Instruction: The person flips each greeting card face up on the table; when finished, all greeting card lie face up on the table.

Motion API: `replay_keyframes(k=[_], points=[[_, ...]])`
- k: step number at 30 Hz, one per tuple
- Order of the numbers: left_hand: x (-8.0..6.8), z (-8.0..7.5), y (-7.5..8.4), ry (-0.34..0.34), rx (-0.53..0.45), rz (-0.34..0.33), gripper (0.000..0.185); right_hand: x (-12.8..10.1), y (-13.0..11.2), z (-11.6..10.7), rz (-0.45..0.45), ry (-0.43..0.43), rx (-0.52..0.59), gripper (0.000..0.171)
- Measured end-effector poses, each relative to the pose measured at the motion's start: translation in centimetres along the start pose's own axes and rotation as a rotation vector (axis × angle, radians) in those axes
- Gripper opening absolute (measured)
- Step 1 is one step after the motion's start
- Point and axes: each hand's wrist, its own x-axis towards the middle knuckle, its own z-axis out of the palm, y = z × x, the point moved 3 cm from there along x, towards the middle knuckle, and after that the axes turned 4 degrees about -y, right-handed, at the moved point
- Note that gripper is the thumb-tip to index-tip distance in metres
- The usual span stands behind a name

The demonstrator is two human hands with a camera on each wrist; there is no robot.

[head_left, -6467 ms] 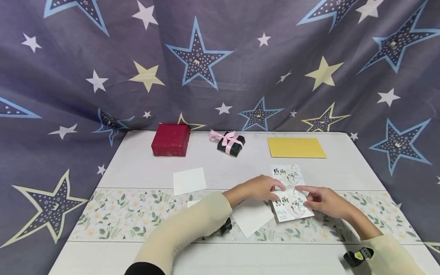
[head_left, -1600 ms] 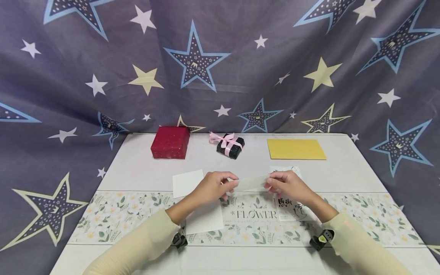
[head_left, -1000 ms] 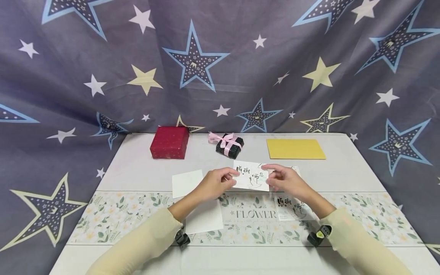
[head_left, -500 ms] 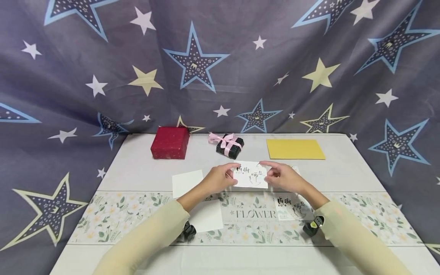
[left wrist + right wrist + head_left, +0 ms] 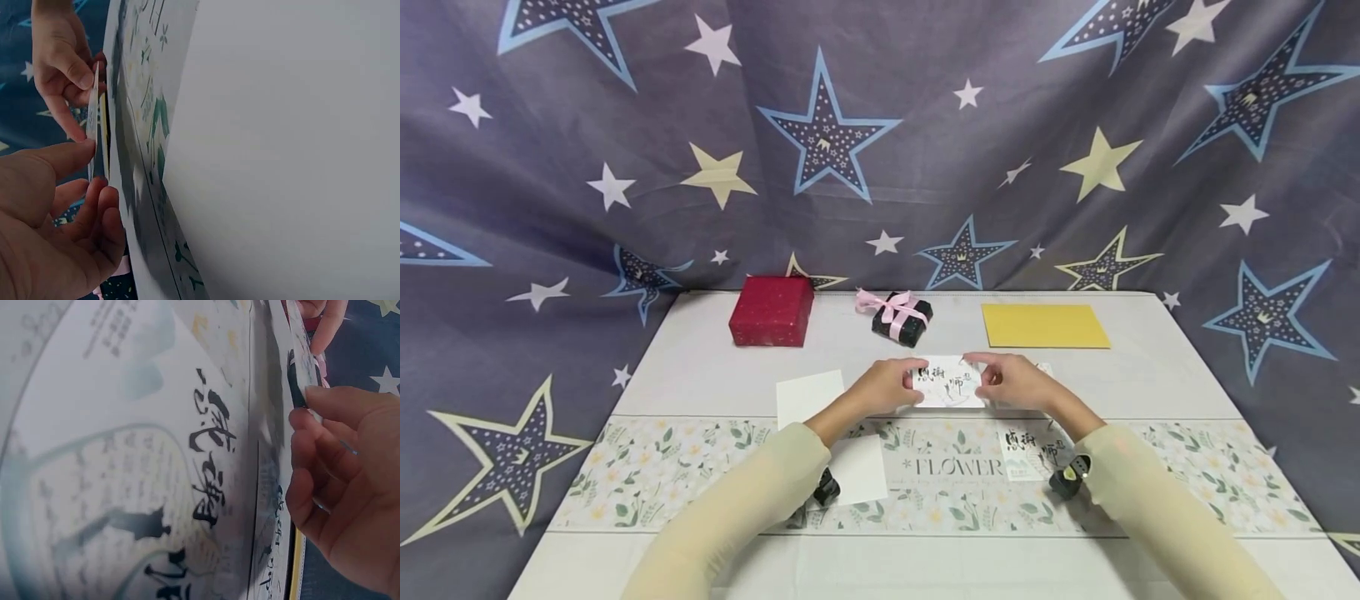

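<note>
A white card with black brush lettering [image 5: 949,383] is held up over the middle of the table, its printed face toward the head camera. My left hand [image 5: 891,386] pinches its left edge between thumb and fingers. At the opposite edge my right hand [image 5: 1013,382] pinches it the same way. In the left wrist view the card [image 5: 93,119] shows edge-on between both hands. A matching printed card [image 5: 1030,450] lies below my right hand, and another lies partly hidden behind that hand. Blank white cards [image 5: 859,471] lie under my left forearm.
Along the back of the table [image 5: 700,367] stand a red box [image 5: 771,312], a small black box with a pink ribbon [image 5: 902,317] and a flat yellow envelope [image 5: 1045,326]. A floral strip marked FLOWER [image 5: 951,500] crosses the table. Behind hangs a starry curtain [image 5: 880,100].
My hands have moved from the cards at right to the middle, lifting one card. It has turned from nearly edge-on to show its lettering, and tilted level over the last second.
</note>
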Motion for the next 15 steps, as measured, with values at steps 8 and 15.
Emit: replay_keyframes(k=[8,15], points=[[0.20,0.50,-0.05,-0.039,0.068,-0.008,0.064,0.37,0.58,0.73,0.043,-0.057,-0.025,0.065],[0.65,0.82,-0.23,-0.032,0.128,-0.009,0.064,0.59,0.80,1.03,0.072,-0.061,-0.056,0.063]])
